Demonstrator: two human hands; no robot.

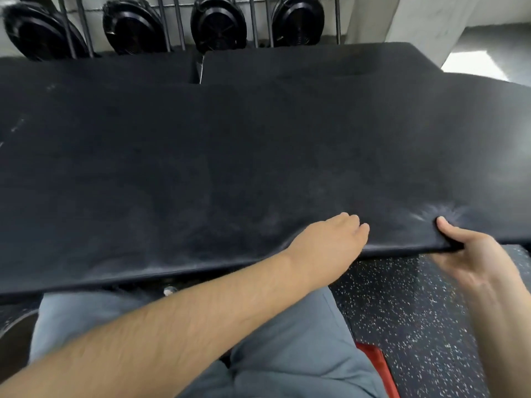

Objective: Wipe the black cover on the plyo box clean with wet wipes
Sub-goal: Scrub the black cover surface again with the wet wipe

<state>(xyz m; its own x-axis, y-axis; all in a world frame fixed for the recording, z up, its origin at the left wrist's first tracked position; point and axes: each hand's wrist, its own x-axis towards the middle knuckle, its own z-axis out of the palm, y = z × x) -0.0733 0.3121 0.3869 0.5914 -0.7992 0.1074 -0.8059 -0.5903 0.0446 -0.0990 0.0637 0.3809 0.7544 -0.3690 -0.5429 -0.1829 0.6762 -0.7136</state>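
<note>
Black matting fills the middle of the frame from edge to edge: this is the black cover [230, 153], lying flat with the box beneath it hidden from view. The right hand [471, 254], at lower right, pinches the near edge, with its thumb [444, 224] pressed on top so that creases fan out and the other fingers curled underneath. The left hand [327, 242], lower centre, rests palm down on the same edge with its fingers [357, 222] loosely bent and nothing seen in their hold. No wet wipe is visible, and whether one lies under that palm cannot be told. Pale scuffs [17, 126] show at the left and greyish dust along the near edge. Recommended practice: keep the right-hand pinch firm so the cover stays taut, wipe in overlapping straight passes from the far side towards the near edge, and turn the wipe once soiled. Round black discs [218, 24] stand in a rack along the top, and speckled flooring [416, 311] lies at lower right. No brand, label or legible writing found.
</note>
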